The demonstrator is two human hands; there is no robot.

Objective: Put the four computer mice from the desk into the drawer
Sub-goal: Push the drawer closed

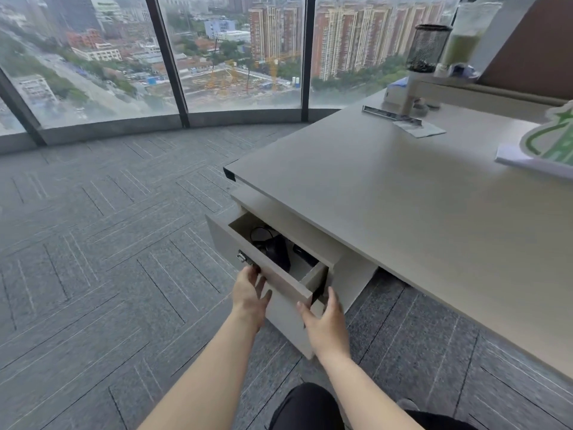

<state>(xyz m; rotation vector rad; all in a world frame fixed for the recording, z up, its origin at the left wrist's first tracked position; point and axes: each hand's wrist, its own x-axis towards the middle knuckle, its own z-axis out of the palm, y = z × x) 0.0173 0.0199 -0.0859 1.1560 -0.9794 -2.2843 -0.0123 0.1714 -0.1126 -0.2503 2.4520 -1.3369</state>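
Note:
The top drawer (280, 282) of a beige cabinet under the desk (403, 212) stands partly pulled out. Inside it lies a black mouse (277, 252) with a coiled cable, and another dark mouse (305, 255) shows further in, partly hidden under the desk edge. My left hand (249, 290) rests with spread fingers against the drawer front, just below its metal lock (242, 257). My right hand (324, 322) is open by the drawer's right front corner, its fingers touching the front panel. Neither hand holds anything. No mouse shows on the visible desktop.
On the desk's far side are a metal rail (391, 114), a mesh pen cup (428, 48), a green bottle (465, 35) and a green-and-white card on papers (548, 141). Grey carpet (108, 243) stretches left to tall windows. My dark-trousered knee (307, 408) is at the bottom.

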